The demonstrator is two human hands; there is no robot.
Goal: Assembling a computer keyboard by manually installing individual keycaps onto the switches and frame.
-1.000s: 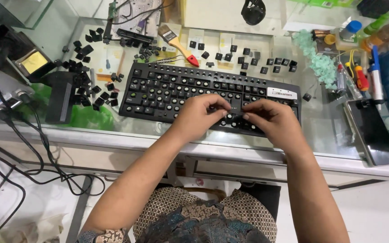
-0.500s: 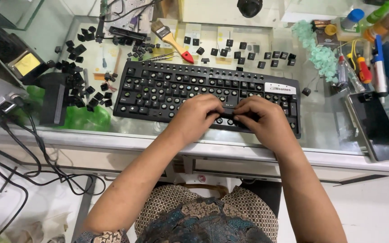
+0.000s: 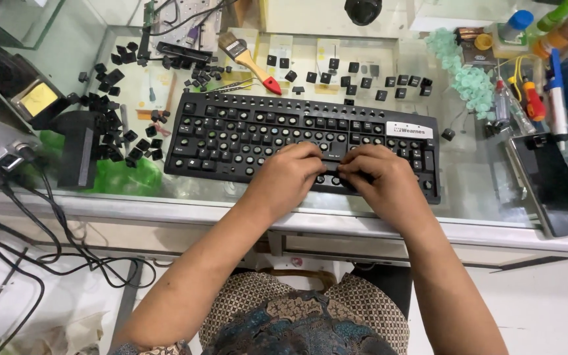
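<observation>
Pressing down with curled fingertips (image 3: 329,172) on a long black key at the keyboard's (image 3: 244,135) front row; my left hand (image 3: 288,179) and right hand (image 3: 379,184) are meeting over it, knuckles hiding the key itself, so I cannot tell if I am gripping it. Keyboard is lying lengthwise left to right on the glass counter (image 3: 474,190), many caps missing. Loose black keycaps (image 3: 110,128) are lying scattered beyond, near a red-handled brush (image 3: 250,61).

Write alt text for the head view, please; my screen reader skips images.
Both hands, left hand and right hand, press together on the front row of a black keyboard stripped of keycaps on a glass table. Loose keycaps and a paintbrush lie behind it.
</observation>
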